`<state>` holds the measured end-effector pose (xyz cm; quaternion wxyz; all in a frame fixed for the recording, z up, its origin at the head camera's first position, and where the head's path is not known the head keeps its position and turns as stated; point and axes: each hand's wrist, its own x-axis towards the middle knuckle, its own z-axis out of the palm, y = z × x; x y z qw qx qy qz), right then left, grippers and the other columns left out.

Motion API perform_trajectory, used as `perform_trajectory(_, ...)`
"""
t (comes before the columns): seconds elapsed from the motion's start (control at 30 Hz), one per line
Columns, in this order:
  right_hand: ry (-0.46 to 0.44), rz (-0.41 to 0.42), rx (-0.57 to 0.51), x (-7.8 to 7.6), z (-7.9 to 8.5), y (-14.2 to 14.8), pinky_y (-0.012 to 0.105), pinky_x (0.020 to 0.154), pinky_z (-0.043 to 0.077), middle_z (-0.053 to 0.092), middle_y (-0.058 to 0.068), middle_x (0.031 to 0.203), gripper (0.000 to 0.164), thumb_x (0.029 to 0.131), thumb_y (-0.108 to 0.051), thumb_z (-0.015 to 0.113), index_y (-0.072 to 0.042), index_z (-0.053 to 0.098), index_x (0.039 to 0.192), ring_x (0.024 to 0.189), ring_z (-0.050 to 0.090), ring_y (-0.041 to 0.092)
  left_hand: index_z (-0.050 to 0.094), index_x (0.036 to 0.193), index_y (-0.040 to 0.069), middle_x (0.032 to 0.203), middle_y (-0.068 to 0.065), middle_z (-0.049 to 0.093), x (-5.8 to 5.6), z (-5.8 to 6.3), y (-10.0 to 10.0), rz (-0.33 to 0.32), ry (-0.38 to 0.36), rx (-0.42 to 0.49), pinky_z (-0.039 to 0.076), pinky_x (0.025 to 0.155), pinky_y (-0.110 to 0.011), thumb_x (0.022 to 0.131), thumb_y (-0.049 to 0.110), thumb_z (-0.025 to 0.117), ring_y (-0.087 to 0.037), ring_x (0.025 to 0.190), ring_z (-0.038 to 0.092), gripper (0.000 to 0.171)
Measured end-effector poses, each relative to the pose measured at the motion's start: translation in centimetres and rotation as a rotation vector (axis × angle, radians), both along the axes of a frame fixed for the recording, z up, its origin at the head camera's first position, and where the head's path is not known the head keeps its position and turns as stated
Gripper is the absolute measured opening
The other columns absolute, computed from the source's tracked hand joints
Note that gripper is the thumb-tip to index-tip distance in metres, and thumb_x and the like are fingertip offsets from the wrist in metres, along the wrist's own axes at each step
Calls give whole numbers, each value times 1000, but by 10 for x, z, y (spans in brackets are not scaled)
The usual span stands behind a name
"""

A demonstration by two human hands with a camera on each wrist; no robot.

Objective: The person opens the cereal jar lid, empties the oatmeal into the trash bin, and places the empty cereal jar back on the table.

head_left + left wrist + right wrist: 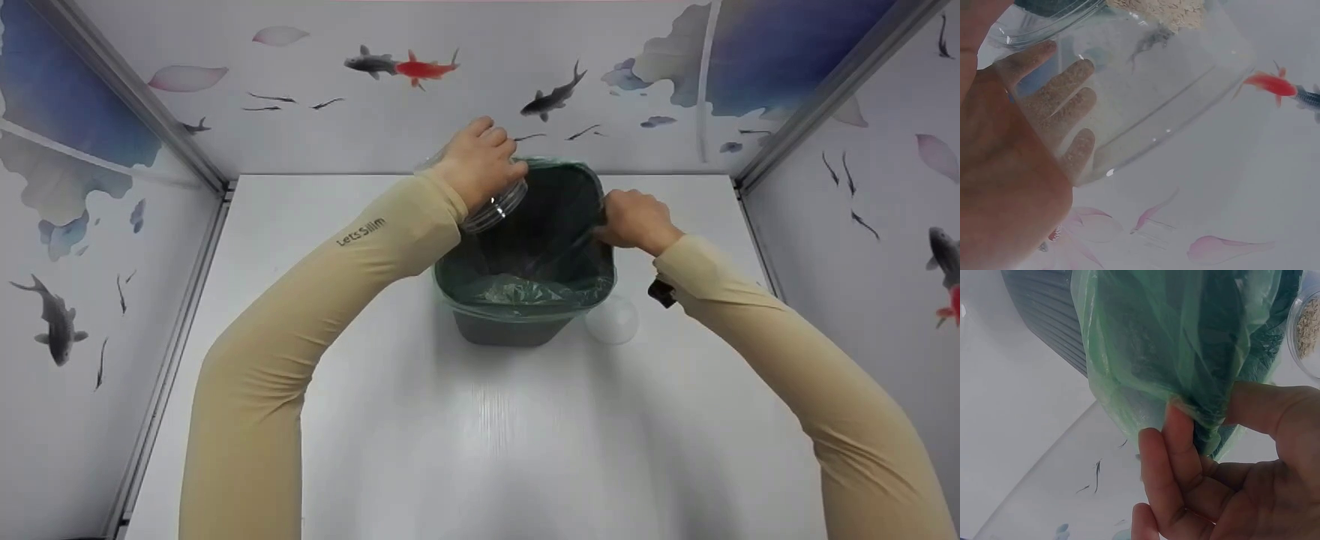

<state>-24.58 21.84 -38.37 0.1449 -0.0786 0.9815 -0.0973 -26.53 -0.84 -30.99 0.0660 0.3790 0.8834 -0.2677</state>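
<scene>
My left hand grips a clear round jar, its fingers curled around the far side and visible through the wall. The jar tilts with its mouth toward a bin lined with a green plastic bag. Beige flakes lie inside near the mouth. At the bin's right side, my right hand pinches the gathered edge of the bag between thumb and fingers. The right wrist view shows the bag hanging over the ribbed grey bin wall.
A translucent round lid-like disc lies on the white table, just right of the bin's front. White walls printed with fish and petals enclose the table at the back and sides.
</scene>
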Motion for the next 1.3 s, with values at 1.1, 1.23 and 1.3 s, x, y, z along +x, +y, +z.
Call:
perform_trajectory(1.1,8,9,-22,1,0,1,59,66,48,61,26,86,29,85,-23,66,5,59,83,81,61,46,49,133,17,139,-11,47,1,-1,-1,5,-7,42,16,112,-41,103,9,39,-29,130,37,33)
perform_trajectory(1.23,11,6,-24,1,0,0,60,67,48,62,27,88,29,85,-23,66,5,59,84,82,61,47,48,134,18,140,-11,46,0,0,1,7,-8,25,16,112,-41,103,10,38,-28,130,36,34)
perform_trajectory(1.3,13,5,-26,1,1,0,60,68,48,62,28,89,30,85,-24,67,6,60,85,83,61,48,48,135,18,141,-11,45,0,0,2,9,-6,16,16,112,-41,103,9,39,-28,131,36,35)
